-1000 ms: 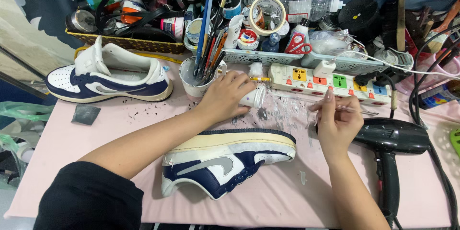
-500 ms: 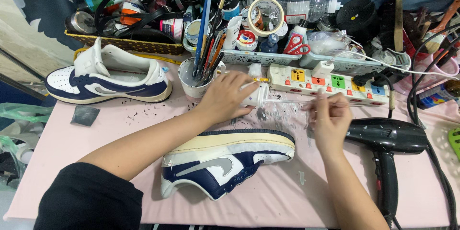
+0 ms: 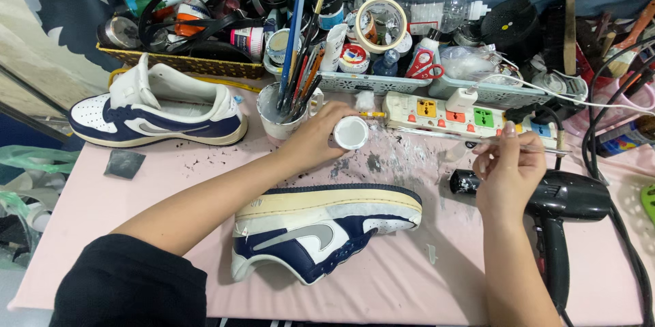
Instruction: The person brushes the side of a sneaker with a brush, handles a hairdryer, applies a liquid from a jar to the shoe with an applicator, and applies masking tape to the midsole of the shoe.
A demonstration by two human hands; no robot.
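My left hand (image 3: pixel 316 137) grips a small white jar (image 3: pixel 351 132) with its round mouth turned toward me, just above the pink mat (image 3: pixel 409 286). My right hand (image 3: pixel 508 167) pinches a thin brush (image 3: pixel 491 141) that lies level, its tip pointing left toward the jar. A navy and white sneaker (image 3: pixel 321 228) lies on its side between my forearms, its cream sole edge facing up. A second matching sneaker (image 3: pixel 160 112) stands upright at the far left.
A black hair dryer (image 3: pixel 563 207) lies to the right of my right hand. A cup of brushes (image 3: pixel 290 105), a power strip (image 3: pixel 471 112), a tape roll (image 3: pixel 379 23) and a basket of bottles (image 3: pixel 184 20) crowd the back. Paint smears mark the mat near the jar.
My left hand has lifted the white jar and tipped its mouth toward me. My right hand has risen slightly with the brush.
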